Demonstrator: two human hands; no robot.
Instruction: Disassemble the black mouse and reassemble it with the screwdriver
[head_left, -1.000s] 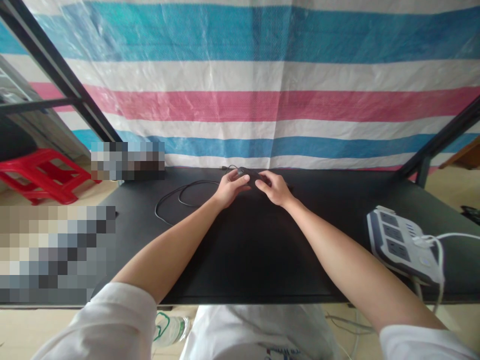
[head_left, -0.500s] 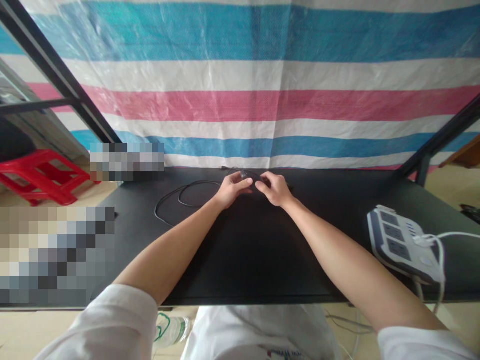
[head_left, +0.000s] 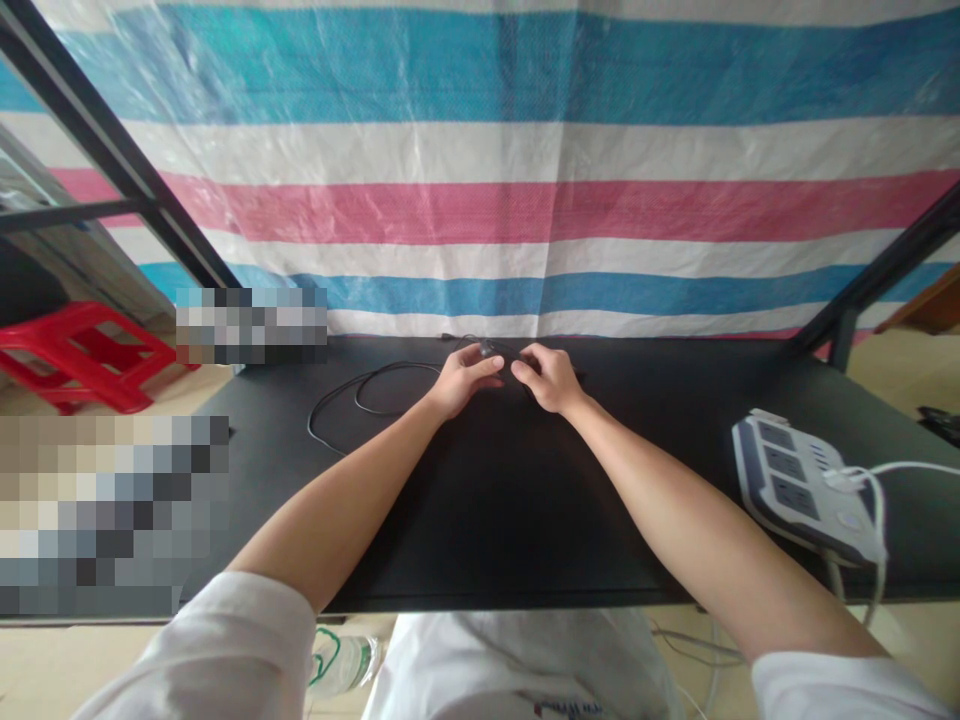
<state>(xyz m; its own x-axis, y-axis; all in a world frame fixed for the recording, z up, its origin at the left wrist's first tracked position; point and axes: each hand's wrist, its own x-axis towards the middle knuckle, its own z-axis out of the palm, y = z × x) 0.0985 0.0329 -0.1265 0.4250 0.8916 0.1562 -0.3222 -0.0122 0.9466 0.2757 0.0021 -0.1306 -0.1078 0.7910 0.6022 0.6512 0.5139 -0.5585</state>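
Both my hands are over the far middle of the black desk, a short gap apart. My left hand is closed, thumb against fingers, on a black cable; a small dark rounded part shows at its fingertips. My right hand is closed on another dark section, mostly hidden by the fingers; I cannot make out its shape. The black cable lies in loose loops left of my left hand. Its plug end rests near the desk's back edge.
A white and dark power strip with white cords plugged in sits at the right. Blurred items are at the left. A striped plastic sheet hangs behind the desk. Beyond the left side stands a red stool; a clear bottle is below the front edge.
The dark section between my hands has shifted slightly and shows less at my right fingers. Both hands stay in nearly the same place.
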